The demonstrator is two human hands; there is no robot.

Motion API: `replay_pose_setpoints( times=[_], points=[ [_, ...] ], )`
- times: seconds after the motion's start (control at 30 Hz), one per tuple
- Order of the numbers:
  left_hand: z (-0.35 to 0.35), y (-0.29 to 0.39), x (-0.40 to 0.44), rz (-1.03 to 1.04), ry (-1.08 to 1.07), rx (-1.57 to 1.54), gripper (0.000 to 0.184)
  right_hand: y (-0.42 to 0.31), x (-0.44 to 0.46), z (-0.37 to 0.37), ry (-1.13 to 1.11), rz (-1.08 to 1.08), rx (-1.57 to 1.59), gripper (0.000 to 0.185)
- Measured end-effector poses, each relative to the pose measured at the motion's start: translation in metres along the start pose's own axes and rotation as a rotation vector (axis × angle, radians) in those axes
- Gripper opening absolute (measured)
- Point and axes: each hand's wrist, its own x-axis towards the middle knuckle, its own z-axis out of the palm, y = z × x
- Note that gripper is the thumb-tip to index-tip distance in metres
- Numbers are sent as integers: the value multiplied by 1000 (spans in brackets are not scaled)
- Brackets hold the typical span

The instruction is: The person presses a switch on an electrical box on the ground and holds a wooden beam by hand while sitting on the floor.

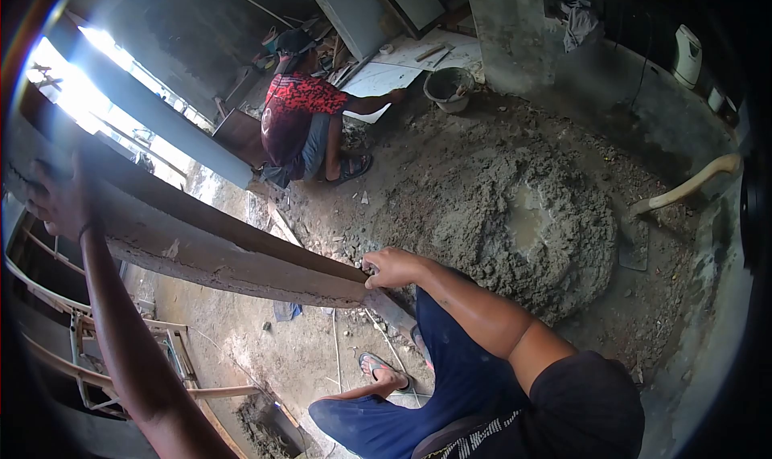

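Note:
A long, grey, concrete-looking beam (217, 254) with rough edges slants from the upper left to the floor near my feet; whether it is loose or fixed I cannot tell. My left hand (60, 198), partly in glare, is closed around its upper part. Near the lower end, my right hand (392, 268) has its fingers curled over the edge. Just beyond my right arm lies a broad heap of wet grey mortar (482, 210), with a puddle of water (527, 218) in its hollow.
A co-worker (297, 109) squats at the back, one arm stretched toward a bucket (449, 89) beside pale tiles (382, 77). To the right, a hoe (683, 187) leans by the wall, its blade on the ground. A wooden frame (96, 354) stands at the lower left.

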Motion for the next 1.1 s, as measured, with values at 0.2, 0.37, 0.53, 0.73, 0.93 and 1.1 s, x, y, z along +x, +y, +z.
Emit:
replay_pose_setpoints(
  times=[0.2, 0.37, 0.53, 0.73, 0.93, 1.1],
  points=[
    [5, -2, -1, -7, -9, 31, 91, 0, 0, 0, 5, -3, -8, 54],
    [9, -5, -1, -3, 4, 22, 92, -1, -1, -2, 4, 0, -10, 53],
    [7, -4, -1, -2, -6, 40, 92, -1, 0, -1, 0, 1, -8, 52],
    [5, -3, -1, 0, 4, 0, 93, -5, -2, -2, -4, 27, -5, 52],
    [5, -2, -1, -1, 15, 13, 93, -10, -4, -9, -55, 69, 22, 55],
    [7, -3, -1, 0, 9, 9, 93, -10, -5, -10, -44, 71, 25, 55]
  ],
)
